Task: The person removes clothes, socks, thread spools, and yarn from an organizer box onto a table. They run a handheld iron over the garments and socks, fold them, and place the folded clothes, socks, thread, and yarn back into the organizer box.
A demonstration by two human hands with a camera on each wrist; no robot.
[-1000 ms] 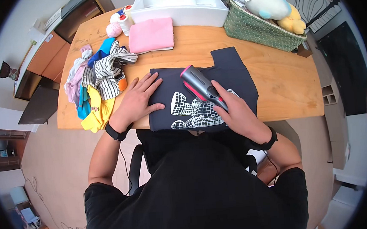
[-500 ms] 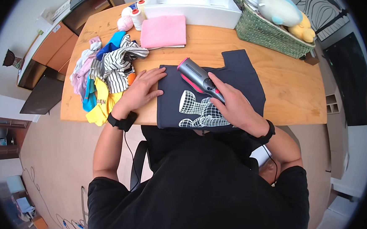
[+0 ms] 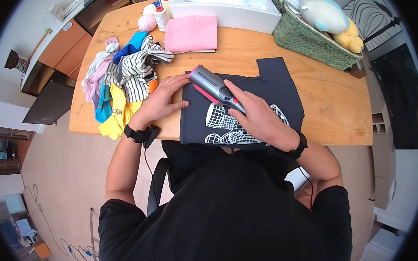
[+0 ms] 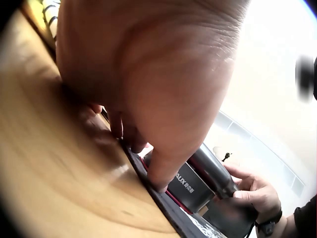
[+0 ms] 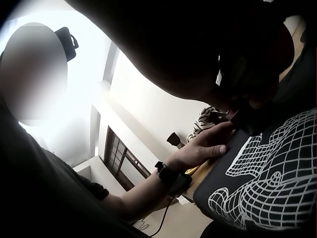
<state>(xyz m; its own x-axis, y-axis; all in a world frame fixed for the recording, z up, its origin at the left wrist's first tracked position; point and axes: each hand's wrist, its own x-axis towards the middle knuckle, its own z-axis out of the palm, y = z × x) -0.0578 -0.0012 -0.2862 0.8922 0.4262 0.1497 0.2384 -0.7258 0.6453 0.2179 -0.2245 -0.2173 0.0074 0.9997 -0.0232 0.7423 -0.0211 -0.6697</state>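
Observation:
A dark T-shirt [image 3: 283, 97] with a white wireframe print [image 3: 220, 118] lies folded along the table's near edge. My right hand [image 3: 261, 117] grips the handle of a grey handheld garment steamer [image 3: 208, 81] with pink trim. The steamer's head lies over the shirt's upper left part, and in the left wrist view its side [image 4: 185, 188] shows lettering. At the shirt's left edge rests my left hand [image 3: 161, 101], fingers extended and thumb on the fabric. The steamer's head overlaps the left fingertips in the head view.
Left of the shirt is a pile of crumpled clothes [image 3: 136, 70], striped, yellow and blue. Behind lie a folded pink cloth [image 3: 191, 33] and thread spools [image 3: 162, 19]. A white bin [image 3: 226, 14] and a green basket [image 3: 309, 45] with plush toys stand at the back.
The steamer in my right hand has moved left and up across the shirt, toward the left hand. The left hand stays at the shirt's left edge. The head view has shifted slightly.

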